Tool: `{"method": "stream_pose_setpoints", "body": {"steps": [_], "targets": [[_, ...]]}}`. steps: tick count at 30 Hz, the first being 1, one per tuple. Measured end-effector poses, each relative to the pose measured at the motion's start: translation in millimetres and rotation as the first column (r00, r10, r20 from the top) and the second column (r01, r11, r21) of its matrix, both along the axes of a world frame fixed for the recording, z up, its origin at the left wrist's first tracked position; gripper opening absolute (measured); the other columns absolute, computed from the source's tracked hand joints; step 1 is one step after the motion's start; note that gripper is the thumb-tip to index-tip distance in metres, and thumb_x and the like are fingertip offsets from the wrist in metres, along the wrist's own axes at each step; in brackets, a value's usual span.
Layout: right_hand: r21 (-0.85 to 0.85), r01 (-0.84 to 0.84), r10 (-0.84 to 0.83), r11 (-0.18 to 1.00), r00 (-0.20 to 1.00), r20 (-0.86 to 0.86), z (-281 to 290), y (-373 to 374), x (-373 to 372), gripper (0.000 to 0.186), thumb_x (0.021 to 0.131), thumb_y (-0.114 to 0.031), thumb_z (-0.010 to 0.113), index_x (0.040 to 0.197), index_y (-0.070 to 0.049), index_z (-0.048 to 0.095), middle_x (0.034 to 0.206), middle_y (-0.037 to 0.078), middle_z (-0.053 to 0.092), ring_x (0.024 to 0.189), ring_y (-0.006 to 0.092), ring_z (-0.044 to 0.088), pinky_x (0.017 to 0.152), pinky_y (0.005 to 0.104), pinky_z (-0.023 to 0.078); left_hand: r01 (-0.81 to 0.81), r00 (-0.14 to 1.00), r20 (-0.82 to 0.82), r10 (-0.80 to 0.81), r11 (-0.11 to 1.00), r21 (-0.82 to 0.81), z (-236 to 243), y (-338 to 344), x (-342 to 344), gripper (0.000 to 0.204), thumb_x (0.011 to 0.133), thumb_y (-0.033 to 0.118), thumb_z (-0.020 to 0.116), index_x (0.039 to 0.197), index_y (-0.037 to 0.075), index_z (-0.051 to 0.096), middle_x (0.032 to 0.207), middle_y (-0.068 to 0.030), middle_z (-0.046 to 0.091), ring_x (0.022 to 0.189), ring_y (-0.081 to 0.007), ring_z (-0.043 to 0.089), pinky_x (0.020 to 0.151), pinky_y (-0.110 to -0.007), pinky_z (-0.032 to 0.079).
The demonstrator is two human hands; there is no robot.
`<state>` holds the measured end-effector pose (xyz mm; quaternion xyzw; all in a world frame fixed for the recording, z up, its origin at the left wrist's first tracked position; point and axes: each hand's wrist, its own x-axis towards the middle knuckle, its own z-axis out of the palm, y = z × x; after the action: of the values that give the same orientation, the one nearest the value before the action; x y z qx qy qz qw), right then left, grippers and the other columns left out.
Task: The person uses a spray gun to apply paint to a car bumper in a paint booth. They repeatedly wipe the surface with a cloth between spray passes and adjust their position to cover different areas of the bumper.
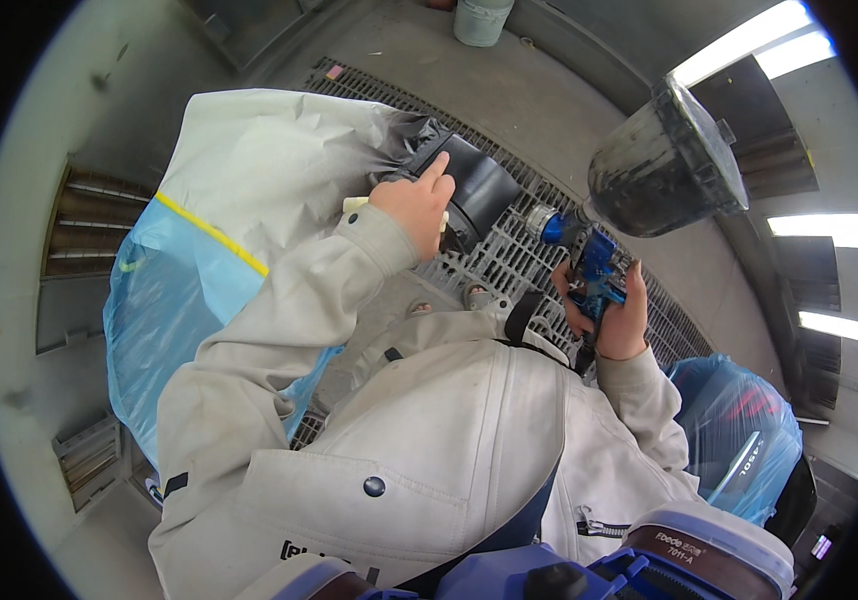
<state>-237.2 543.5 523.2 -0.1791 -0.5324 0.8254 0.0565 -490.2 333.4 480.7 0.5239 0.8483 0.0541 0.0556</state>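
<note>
My left hand [415,208] is over a glossy black curved panel [479,185], its index finger stretched out along the panel's edge. Its other fingers are curled on a pale yellow cloth-like piece [353,205] that shows at either side of the hand. White masking paper [269,140], darkened beside the panel, joins blue plastic film [164,300] along a yellow tape strip [214,235]. To the right, my right hand [627,318] grips a blue spray gun [599,268]. A large, stained dark cup [654,165] sits on the gun, whose silver nozzle is turned toward the panel.
Floor grating [664,305] runs beneath the panel and the gun. A pale bucket [481,22] stands at the far side. Blue film wraps another object [734,435] at my right. Bright lamps [834,231] line the right wall.
</note>
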Motion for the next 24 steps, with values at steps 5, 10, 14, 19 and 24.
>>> {"method": "stream_pose_setpoints", "body": {"steps": [5,10,14,19,24], "targets": [[-0.033,0.02,-0.019,0.999,0.999,0.035,-4,-2,5,0.084,0.104,-0.075,0.035,0.123,0.003,0.061,0.1,0.013,0.068,0.045,0.0083,0.044,0.043,0.0246,0.039,0.029,0.999,0.026,-0.029,1.0,0.011,2,-9,0,0.054,0.076,0.016,0.079,0.123,0.004,0.055,0.169,-0.0228,0.043,0.075,-0.0311,0.076,0.064,-0.043,0.059],[-0.001,0.026,-0.026,1.0,0.998,0.05,-3,-4,7,0.087,0.104,-0.078,0.035,0.123,0.002,0.061,0.1,0.012,0.068,0.045,0.0081,0.044,0.043,0.0243,0.04,0.012,0.999,0.038,-0.014,0.998,0.069,0,14,-7,0.056,0.076,0.016,0.079,0.125,0.004,0.055,0.17,-0.0243,0.041,0.077,-0.0331,0.076,0.066,-0.045,0.06],[0.011,0.031,-0.031,0.999,0.999,0.034,-2,-6,8,0.087,0.104,-0.078,0.035,0.123,0.003,0.061,0.099,0.012,0.067,0.045,0.008,0.043,0.043,0.0241,0.04,-0.017,0.998,0.059,0.017,1.0,0.004,-2,21,-7,0.056,0.076,0.016,0.079,0.125,0.003,0.054,0.17,-0.0245,0.041,0.078,-0.0341,0.077,0.067,-0.047,0.06],[-0.014,0.023,-0.023,1.0,1.0,0.009,-5,-7,10,0.086,0.104,-0.077,0.035,0.124,0.002,0.06,0.099,0.012,0.068,0.045,0.0081,0.043,0.043,0.0241,0.039,-0.007,0.996,0.083,0.012,0.998,-0.059,8,-9,0,0.056,0.076,0.017,0.078,0.125,0.004,0.055,0.17,-0.0214,0.042,0.079,-0.0338,0.077,0.068,-0.046,0.061],[-0.001,0.041,-0.041,0.999,0.999,0.004,-10,-7,14,0.085,0.104,-0.077,0.036,0.124,0.002,0.06,0.1,0.012,0.068,0.045,0.0079,0.043,0.043,0.0242,0.039,-0.004,0.998,0.058,0.002,1.0,0.028,17,-18,4,0.052,0.077,0.015,0.076,0.123,0.005,0.055,0.168,-0.0203,0.045,0.077,-0.0337,0.076,0.067,-0.046,0.059]]}}
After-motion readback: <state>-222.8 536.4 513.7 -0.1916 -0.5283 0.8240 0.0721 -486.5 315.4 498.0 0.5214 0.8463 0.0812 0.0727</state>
